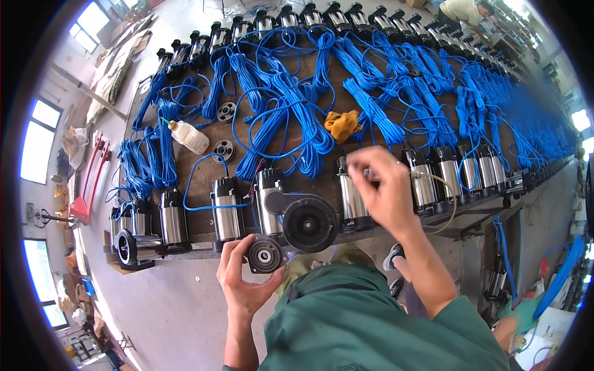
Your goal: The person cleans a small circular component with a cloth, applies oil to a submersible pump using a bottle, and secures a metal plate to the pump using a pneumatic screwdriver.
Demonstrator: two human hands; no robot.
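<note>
Between the thumb and fingers of my left hand [240, 279] is a round black flange cover [265, 253], its ringed centre hole facing up. It is at the table's near edge, in front of a steel pump [268, 207]. Beside it a black pump housing [309, 224] with a wide round opening lies over the edge. My right hand [385, 185] is raised over the near row, its fingers curled together in a pinch. Whatever those fingers hold, if anything, is too small and blurred to tell. Partly behind that hand stands another steel pump [351, 201].
Coiled blue cables [297, 111] cover much of the brown table [204, 133]. A white bottle [189, 137], a yellow cloth [342, 126] and black discs [224, 150] lie among them. More pumps [427, 179] line both long edges. At right, another person's arm [508, 324] shows.
</note>
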